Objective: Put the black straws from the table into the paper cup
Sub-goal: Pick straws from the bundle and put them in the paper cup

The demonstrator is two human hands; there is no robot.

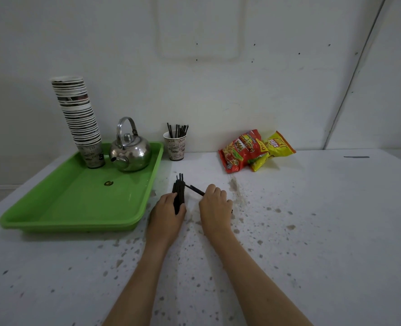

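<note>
Two bare forearms reach forward over a white, speckled and stained table (312, 231). The left hand (167, 208) is curled tight around a bundle of thin black plastic straws (178, 191), which stands nearly upright, tips fanning a little above the fingers (169, 196). The right hand (214, 200) rests knuckles-up just beside it, fingers closed narrow on a single black straw (196, 189) whose free end points toward the bundle and almost touches it. A dark tip shows at the far side of that hand; whether it is another straw, I cannot tell.

Beyond the fingertips, well apart, stands the printed paper cup (176, 147) against the wall, already holding several black straws (177, 131) upright. Left of the left hand lies a green plastic tray (77, 203), bearing a tall stack of paper cups (79, 118) and a shiny steel kettle (130, 152). Beyond the right hand, to the right, lie a red snack bag (239, 150) and a yellow snack bag (275, 144).

Risks, as I judge them: the bundle is held low, so its loose tops could splay or slide out when lifted. Adding the single straw could push others free. The cup looks light and is already partly full; pushing the bundle in at an angle could tip it or catch on the straws inside. The tray's rim lies close beside the left hand and could snag the carry.
</note>
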